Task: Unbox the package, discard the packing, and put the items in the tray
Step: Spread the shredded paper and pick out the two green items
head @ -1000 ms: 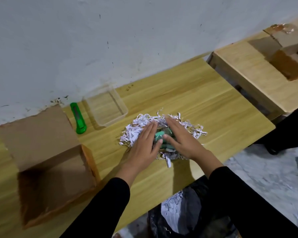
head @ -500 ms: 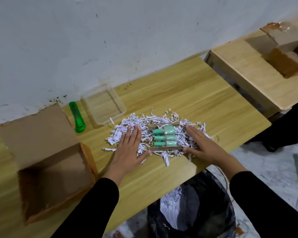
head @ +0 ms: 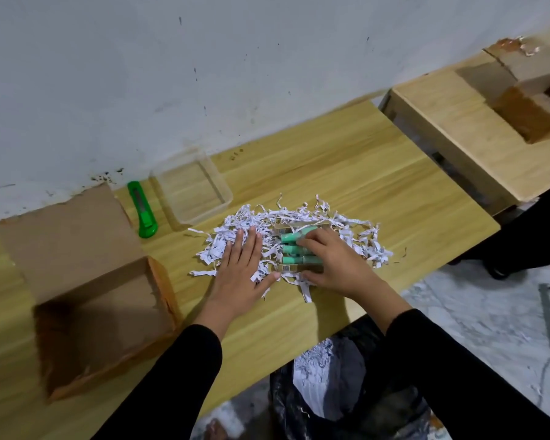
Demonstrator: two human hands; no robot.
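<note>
A heap of white shredded paper lies on the wooden table. Within it sit green tubes lined up between two thin brown cardboard boxes. My left hand presses flat on the shreds left of the tubes, fingers spread. My right hand curls over the tubes and boxes, fingers on their right ends and thumb at the near box. The clear plastic tray stands behind the heap. The opened cardboard package sits at the left, its inside showing nothing.
A green utility knife lies between the package flap and the tray. A black-lined bin with shredded paper in it stands under the table's near edge. A second table with another open box is at the right.
My right hand moved left from the edge of the heap onto the green tubes and boxes. My left hand stays flat on the shreds.
</note>
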